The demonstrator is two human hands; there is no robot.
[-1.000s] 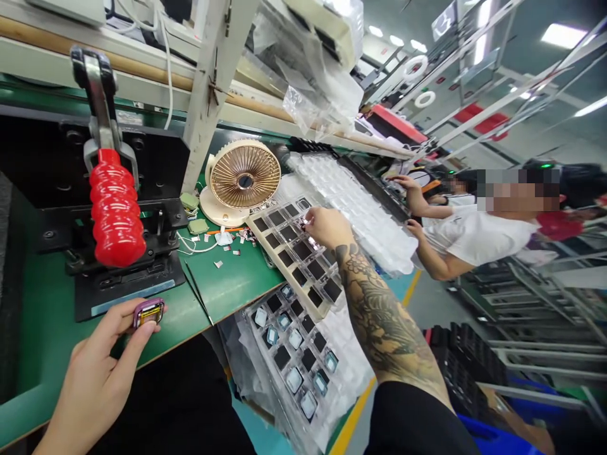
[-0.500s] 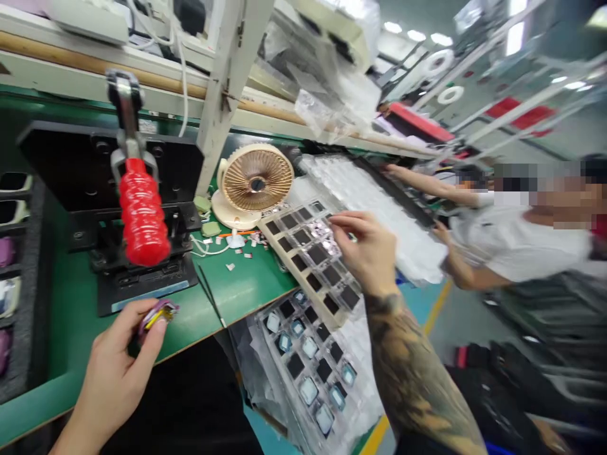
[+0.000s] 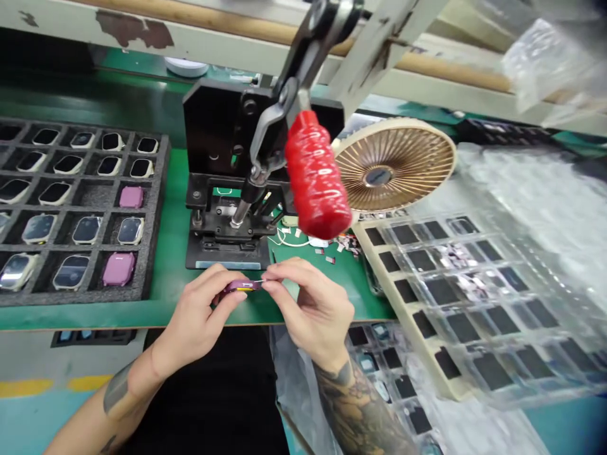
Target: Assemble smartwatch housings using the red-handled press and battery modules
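My left hand (image 3: pixel 202 309) is closed around the edge of a small purple watch case (image 3: pixel 236 286), held on its side above the bench's front edge. A yellow strip shows along the case's lower side. My right hand (image 3: pixel 308 303) pinches a tiny, thin, pale piece at the right end of the case; it is too small to name. Just behind both hands stands a black toggle press (image 3: pixel 227 243) with a red ribbed handle (image 3: pixel 317 177).
On the left, a grey foam tray (image 3: pixel 159 208) holds several watches and purple cases. A beige fan (image 3: pixel 393 167) stands right of the press. Further right lies a clear plastic tray (image 3: pixel 455 328) with dark square pockets and small parts. Small scraps (image 3: pixel 348 243) lie on the green bench.
My view has swung left, away from the co-worker. My right hand has moved from the plastic tray to the watch case, which stays in my left hand.
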